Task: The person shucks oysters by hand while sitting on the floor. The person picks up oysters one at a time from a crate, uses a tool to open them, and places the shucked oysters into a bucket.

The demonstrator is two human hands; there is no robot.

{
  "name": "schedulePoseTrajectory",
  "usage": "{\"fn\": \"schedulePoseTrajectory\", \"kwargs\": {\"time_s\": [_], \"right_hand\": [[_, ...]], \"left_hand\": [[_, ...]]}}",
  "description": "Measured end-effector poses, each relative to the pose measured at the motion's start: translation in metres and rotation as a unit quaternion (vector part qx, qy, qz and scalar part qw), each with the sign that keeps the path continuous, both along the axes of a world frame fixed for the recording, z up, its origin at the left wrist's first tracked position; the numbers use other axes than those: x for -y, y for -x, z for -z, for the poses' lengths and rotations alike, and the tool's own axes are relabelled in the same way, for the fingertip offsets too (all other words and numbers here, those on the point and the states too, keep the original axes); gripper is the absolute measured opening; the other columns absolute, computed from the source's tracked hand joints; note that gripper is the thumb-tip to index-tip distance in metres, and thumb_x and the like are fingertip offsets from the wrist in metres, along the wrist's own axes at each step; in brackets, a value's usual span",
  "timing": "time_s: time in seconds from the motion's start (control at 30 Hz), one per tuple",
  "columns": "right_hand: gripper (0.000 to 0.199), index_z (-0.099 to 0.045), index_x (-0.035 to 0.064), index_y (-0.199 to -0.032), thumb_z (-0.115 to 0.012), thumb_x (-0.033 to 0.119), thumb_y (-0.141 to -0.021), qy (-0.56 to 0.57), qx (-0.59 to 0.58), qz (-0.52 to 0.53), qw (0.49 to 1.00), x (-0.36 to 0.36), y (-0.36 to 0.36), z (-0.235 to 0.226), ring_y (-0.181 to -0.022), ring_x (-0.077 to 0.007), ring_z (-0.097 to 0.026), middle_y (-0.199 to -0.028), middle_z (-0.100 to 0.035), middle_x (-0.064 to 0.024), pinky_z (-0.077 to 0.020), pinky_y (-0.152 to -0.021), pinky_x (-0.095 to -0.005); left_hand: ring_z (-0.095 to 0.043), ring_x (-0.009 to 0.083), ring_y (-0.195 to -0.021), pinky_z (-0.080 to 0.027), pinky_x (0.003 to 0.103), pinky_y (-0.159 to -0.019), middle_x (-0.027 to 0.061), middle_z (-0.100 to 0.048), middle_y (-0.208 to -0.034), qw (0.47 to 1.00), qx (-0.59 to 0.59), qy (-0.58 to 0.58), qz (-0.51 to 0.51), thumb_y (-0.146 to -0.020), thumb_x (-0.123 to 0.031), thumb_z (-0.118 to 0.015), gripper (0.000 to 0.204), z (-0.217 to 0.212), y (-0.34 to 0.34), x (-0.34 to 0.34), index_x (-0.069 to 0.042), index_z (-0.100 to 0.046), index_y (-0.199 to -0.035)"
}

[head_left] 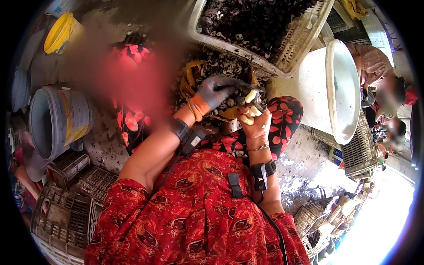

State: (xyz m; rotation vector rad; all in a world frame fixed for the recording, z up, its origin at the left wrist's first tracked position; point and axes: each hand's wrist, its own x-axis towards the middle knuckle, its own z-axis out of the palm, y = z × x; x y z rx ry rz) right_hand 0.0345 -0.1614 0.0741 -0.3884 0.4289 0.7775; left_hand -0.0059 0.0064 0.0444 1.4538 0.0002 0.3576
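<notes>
From my remote seat, going left to right, I saw a grey bucket (49,123) on its side-lit patch of floor (104,150), with slatted plastic crates (66,216) below it and a yellow bucket (59,35) above. Near the middle, an orange-edged container (187,79) held broken shells (225,68). The left hand (214,95), in a grey-and-orange glove, reached over it; its fingers met the right hand's, and I could not tell whether they were pinched together or apart. Against those fingertips sat a dark lump (260,106), the piece being worked, just above the shells' right side. The right hand (256,123), bare, had its fingers curled in and clamped on that lump; pale cream coverings (250,96) showed at the fingertips. Above and farther right, a large pale crate (304,33) held dark shellfish (247,26). Beyond stood a white tub (311,88), and a co-worker (373,64) bent forward past it.
</notes>
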Motion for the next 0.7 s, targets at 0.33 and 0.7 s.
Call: {"fn": "schedulePoseTrajectory", "kwargs": {"time_s": [0.33,0.7], "right_hand": [[0.037,-0.05,0.0046,-0.116,-0.053,0.016,-0.081,0.351,0.361,-0.04,0.863,0.038,-0.049,-0.075,-0.065,-0.0091,-0.052,-0.089,-0.057,-0.0062,-0.0371,-0.041,-0.0142],[0.028,-0.058,-0.0026,-0.105,-0.049,0.002,-0.079,0.636,0.459,0.259,0.564,0.176,-0.204,-0.137,-0.087,-0.0164,-0.06,-0.098,-0.062,-0.0082,-0.0474,-0.079,-0.0231]], "left_hand": [[-0.053,0.0107,-0.059,-0.045,0.027,-0.056,0.0044,-0.062,-0.073,0.965,-0.261,0.033,-0.01,-0.072,-0.015,-0.064,0.022,0.04,0.002,-0.009,-0.004,-0.065,-0.091],[-0.055,0.0074,-0.074,-0.045,0.02,-0.063,0.0035,-0.063,-0.087,0.944,-0.301,0.134,-0.003,-0.078,-0.007,-0.063,0.024,0.028,-0.003,0.0,-0.002,-0.062,-0.102]]}}
